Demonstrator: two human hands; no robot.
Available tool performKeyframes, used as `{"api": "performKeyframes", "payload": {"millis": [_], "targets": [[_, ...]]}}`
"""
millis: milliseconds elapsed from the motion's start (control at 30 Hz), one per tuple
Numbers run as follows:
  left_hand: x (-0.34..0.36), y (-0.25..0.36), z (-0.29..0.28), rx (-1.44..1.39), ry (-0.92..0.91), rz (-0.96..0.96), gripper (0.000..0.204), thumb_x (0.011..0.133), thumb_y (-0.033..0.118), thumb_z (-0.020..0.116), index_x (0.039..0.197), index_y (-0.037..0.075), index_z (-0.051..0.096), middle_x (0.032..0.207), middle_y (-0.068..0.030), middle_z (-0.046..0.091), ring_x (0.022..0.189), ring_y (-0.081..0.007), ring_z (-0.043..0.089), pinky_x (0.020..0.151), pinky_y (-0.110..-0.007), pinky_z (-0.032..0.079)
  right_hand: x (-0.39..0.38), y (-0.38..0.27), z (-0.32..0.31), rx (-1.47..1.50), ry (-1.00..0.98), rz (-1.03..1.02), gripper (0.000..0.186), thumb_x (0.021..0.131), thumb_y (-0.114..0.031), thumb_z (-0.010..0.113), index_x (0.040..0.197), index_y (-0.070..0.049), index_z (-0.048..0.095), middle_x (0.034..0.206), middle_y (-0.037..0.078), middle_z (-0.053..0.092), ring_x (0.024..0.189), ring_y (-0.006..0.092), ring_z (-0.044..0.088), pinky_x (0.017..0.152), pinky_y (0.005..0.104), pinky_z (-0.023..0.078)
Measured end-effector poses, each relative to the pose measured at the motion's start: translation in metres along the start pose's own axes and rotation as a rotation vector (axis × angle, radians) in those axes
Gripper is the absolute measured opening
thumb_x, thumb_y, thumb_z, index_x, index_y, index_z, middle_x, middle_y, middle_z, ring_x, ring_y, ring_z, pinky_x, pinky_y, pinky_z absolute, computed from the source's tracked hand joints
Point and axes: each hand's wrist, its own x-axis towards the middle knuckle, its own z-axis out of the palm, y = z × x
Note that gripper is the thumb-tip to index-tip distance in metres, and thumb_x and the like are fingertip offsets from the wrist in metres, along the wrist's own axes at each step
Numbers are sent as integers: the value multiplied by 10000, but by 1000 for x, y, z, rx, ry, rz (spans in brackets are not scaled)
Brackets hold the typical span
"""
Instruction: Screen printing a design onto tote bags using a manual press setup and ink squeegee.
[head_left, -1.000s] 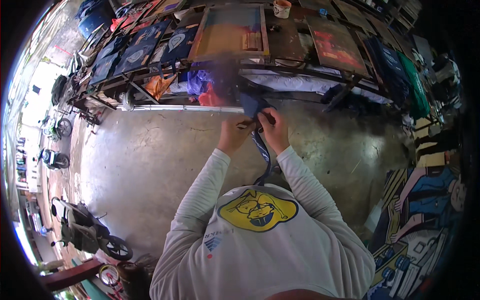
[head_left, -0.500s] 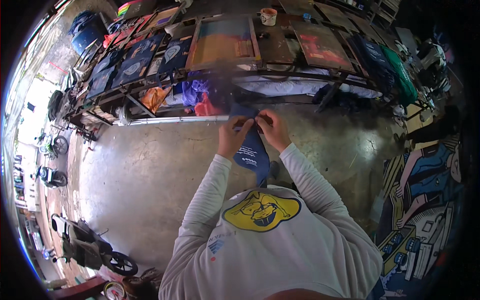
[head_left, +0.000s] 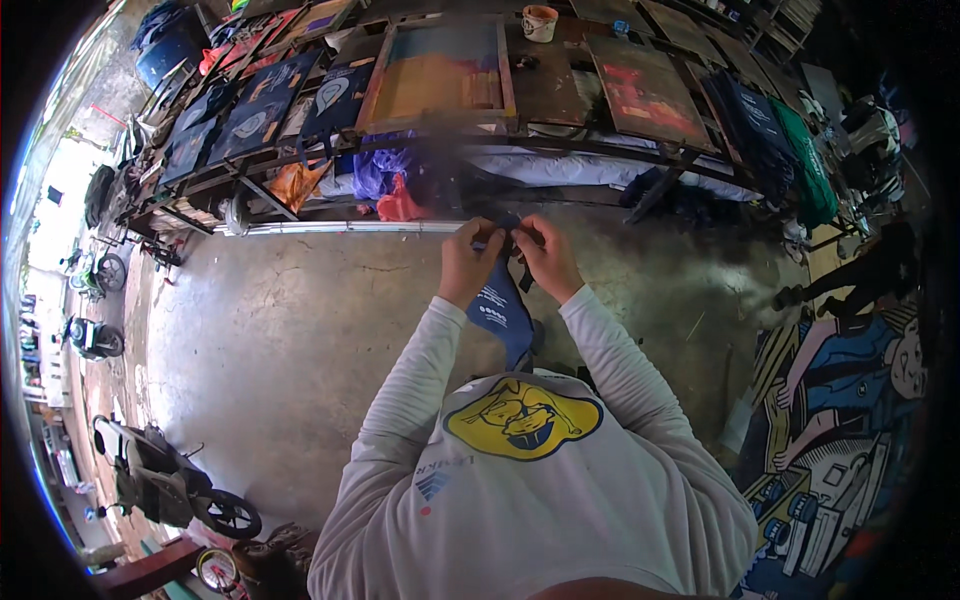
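In front of my chest hangs a navy blue cloth (head_left: 505,312) with white print. Its upper edge is pinched between the thumbs and fingers of both hands. My left hand (head_left: 468,264) is closed on the left part of that edge. Close beside it, with the fingertips almost meeting, my right hand (head_left: 552,262) is closed on the right part. The cloth narrows toward its lower end, near my shirt. A short dark strip (head_left: 526,280) shows below my right fingers. My fingers partly hide the top of the cloth.
Beyond my hands runs a long work table with a framed screen (head_left: 440,75), a stained board (head_left: 655,95), a bucket (head_left: 539,23) and navy printed cloths (head_left: 262,105). Orange (head_left: 298,185) and purple bags (head_left: 385,172) lie underneath. A motorbike (head_left: 170,485) stands left, a painted panel (head_left: 830,400) right.
The part of the cloth above my left hand has dropped mostly out of sight. Both hands keep their pinch. The view has shifted slightly, and a person's dark-clad legs at the right show more plainly.
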Motion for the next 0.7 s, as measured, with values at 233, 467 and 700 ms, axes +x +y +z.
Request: {"api": "performKeyframes", "payload": {"millis": [233,467,700], "targets": [[41,7,32,100,3,17,174,794,40,742,955,-6,693,860,-157,750,858,-262,770,764,-357,576,60,19,-35,-9,-12,-27,168,1014,-170,658,1036,-5,638,830,40,690,740,100,687,611,265,548],[81,-13,57,117,72,-39,214,848,-2,737,1061,-19,748,941,-127,785,882,-186,763,791,-323,591,124,42,-59,-99,-62,-68,193,941,-189,695,986,-10,640,847,132,707,711,240,703,638,345,528],[99,-22,49,99,115,-228,214,861,-4,734,1071,-31,761,928,-127,785,857,-173,757,788,-316,605,173,33,-54,-114,-186,-121,204,938,-200,686,982,-7,635,820,139,685,690,249,684,638,355,514]]}}
